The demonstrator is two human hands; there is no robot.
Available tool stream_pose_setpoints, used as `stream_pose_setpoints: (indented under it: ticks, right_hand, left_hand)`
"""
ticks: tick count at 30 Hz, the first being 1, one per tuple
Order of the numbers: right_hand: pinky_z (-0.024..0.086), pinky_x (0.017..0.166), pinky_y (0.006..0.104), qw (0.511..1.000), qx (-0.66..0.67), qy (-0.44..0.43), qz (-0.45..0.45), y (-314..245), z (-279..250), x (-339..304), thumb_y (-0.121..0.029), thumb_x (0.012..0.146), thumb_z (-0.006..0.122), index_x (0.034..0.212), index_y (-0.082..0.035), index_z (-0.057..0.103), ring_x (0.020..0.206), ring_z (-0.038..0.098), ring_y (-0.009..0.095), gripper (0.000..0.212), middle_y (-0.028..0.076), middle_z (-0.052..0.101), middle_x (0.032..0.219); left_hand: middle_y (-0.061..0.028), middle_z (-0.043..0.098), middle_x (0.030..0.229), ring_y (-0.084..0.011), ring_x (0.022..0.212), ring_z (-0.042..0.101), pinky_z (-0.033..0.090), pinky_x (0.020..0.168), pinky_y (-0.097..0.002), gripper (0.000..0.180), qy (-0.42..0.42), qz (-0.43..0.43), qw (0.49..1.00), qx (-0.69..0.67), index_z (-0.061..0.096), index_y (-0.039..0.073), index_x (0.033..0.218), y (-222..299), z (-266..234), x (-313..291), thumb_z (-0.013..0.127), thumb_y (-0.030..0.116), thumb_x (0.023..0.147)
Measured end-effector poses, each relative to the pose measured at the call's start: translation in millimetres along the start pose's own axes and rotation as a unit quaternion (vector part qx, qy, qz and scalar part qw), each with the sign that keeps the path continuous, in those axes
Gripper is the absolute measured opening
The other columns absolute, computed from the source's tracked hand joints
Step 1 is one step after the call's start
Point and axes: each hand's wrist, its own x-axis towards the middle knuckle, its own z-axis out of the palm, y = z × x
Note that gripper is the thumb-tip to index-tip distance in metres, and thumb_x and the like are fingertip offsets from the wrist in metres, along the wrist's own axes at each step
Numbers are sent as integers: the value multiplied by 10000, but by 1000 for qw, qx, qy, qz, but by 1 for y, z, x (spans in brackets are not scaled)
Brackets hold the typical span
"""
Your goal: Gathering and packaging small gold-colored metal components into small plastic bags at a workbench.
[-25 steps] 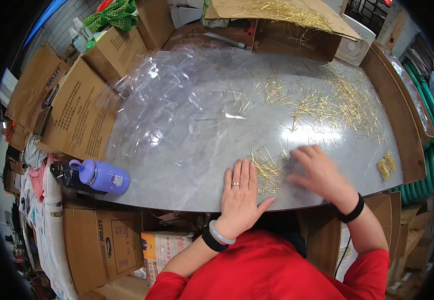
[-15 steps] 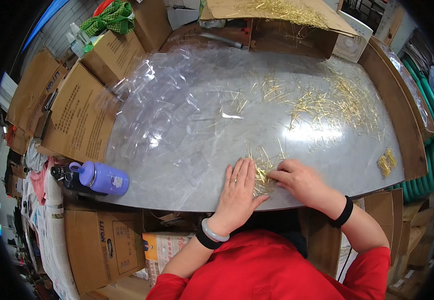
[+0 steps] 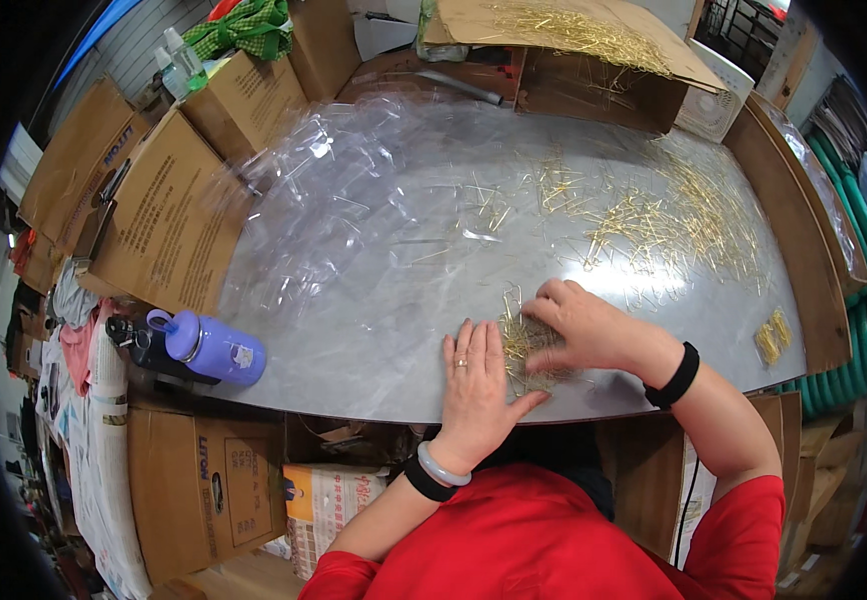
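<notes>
A small bunch of gold wire hooks point(image 3: 517, 340) lies near the front edge of the grey table point(image 3: 394, 340). My left hand point(image 3: 479, 385) rests flat along its left side, fingers straight and touching the hooks. Over the right side of the bunch is my right hand point(image 3: 584, 330), its fingers bent and its thumb apart from them. Slight blur and the hand itself hide some of the hooks there. Many more loose gold hooks point(image 3: 704, 215) are scattered across the right half of the table.
Clear plastic pieces point(image 3: 329, 190) are heaped at the left. A purple bottle point(image 3: 224, 347) stands by the left front edge, beside cardboard boxes point(image 3: 169, 220). At the right lies a small bundle of gold hooks point(image 3: 774, 337). More hooks top a cardboard box point(image 3: 594, 95) at the back.
My right hand has lifted from a pinch at the hooks and moved slightly up, its thumb and fingers now apart. My left hand stays beside the bunch. The view has shifted a little.
</notes>
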Motion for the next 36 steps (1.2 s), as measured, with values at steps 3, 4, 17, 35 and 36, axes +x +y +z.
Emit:
stream_pose_setpoints:
  ticks: [3,4,17,35,36]
  right_hand:
    - [497,953,424,996,-16,-54,-63,-11,-9,-12,-269,819,779,1304,-50,587,1108,574,352,566,155,579,1217]
    - [495,957,419,994,-22,-77,-78,-13,-10,-15,-237,803,784,1321,-63,586,1114,568,343,581,135,588,1213]
    - [511,888,421,995,14,100,6,-14,-4,-70,-150,809,771,1225,-68,625,1037,615,330,449,123,637,1112]
    - [490,918,431,996,-45,70,-8,-9,2,-49,-219,815,778,1172,-57,638,1059,582,339,417,129,600,1118]
    - [483,934,430,999,-2,22,31,-11,3,-49,-224,805,787,1205,-60,633,1071,574,342,459,134,599,1142]
  left_hand:
    - [-274,413,1463,-454,1416,335,210,1190,-606,1037,-8,-9,1000,1,314,-127,1475,1,-2,1,811,468,787]
    - [-269,415,1466,-449,1418,336,199,1193,-609,1033,-14,-10,1000,-2,312,-123,1479,1,-2,2,808,466,791]
    - [-155,454,1483,-427,1436,323,195,1182,-638,773,-80,78,994,-10,396,-5,1502,0,-6,5,711,366,902]
    - [-107,513,1414,-373,1396,393,226,1206,-572,657,-94,113,989,-23,450,63,1484,3,-11,7,689,292,916]
    - [-113,512,1415,-374,1392,400,230,1207,-568,668,-85,110,990,-32,442,54,1486,2,-8,6,693,289,913]
